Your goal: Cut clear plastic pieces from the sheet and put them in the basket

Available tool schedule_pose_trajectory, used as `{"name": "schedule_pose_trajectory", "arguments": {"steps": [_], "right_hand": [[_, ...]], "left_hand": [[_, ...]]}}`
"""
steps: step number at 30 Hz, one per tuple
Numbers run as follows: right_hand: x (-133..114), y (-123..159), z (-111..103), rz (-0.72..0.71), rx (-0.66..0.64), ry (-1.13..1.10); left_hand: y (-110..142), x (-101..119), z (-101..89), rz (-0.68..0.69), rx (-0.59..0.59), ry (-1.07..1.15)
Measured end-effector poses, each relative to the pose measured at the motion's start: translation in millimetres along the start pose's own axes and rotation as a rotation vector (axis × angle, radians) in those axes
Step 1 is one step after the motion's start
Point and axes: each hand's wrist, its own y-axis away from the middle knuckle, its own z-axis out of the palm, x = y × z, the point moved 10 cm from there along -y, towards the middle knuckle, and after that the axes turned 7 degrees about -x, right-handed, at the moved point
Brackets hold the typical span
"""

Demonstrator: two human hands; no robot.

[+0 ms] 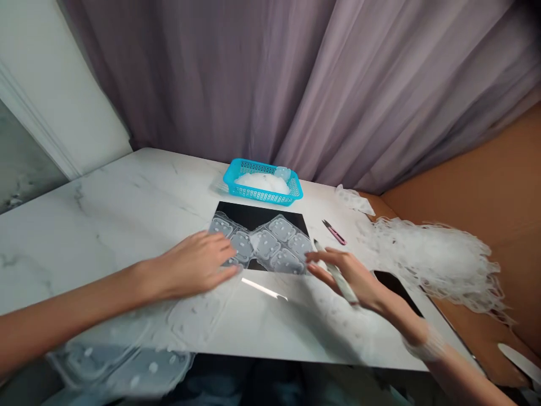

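Observation:
A sheer white fabric strip (267,243) with pale dots and rounded-square outlines lies across a black board (262,213). My left hand (207,262) rests with fingers stretched out over the strip's left part. More sheer fabric (196,316) runs from under that hand toward the table's front edge and hangs over it. My right hand (344,273) holds a whitish pen-shaped tool (341,282) with a dark tip, between thumb and fingers. Its fingertips are at the board's right edge, by the fabric.
A blue basket (296,194) with white material stands behind the board. Thread snips (335,232) lie to its right. A heap of thin white strips (439,256) covers the right side. A dark phone-like object (393,285) lies by my right wrist. A purple curtain (236,79) hangs behind.

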Motion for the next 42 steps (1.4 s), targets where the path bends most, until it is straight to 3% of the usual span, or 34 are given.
{"name": "schedule_pose_trajectory", "arguments": {"steps": [4,6,8,12,15,21,25,32,37,42], "right_hand": [[-39,-91,9,-0.121,0.084,0.047],[-49,-126,26,-0.167,0.084,0.061],[-48,-143,39,-0.187,0.086,0.073],[-23,-140,45,-0.163,0.096,0.092],[-11,-136,42,-0.146,0.102,0.104],[-25,-144,38,-0.165,0.102,0.133],[-37,-144,38,-0.186,0.097,0.151],[-40,-128,30,-0.213,0.072,0.106],[-27,-121,20,-0.128,0.126,0.063],[-20,-125,20,-0.091,0.176,0.02]], "left_hand": [[-90,-33,15.8,-0.15,0.027,0.07],[-110,-47,28.4,-0.189,0.046,0.091],[-111,-60,37.1,-0.215,0.062,0.119],[-90,-78,40.1,-0.222,0.047,0.182],[-90,-76,34.9,-0.178,0.015,0.211],[-114,-57,34.5,-0.097,-0.078,0.228],[-113,-49,39.7,-0.118,-0.103,0.21],[-90,-41,18.9,-0.172,0.062,0.199],[-67,-59,-0.1,-0.366,0.293,0.167],[-58,-68,2.9,-0.479,0.377,0.142]]}}
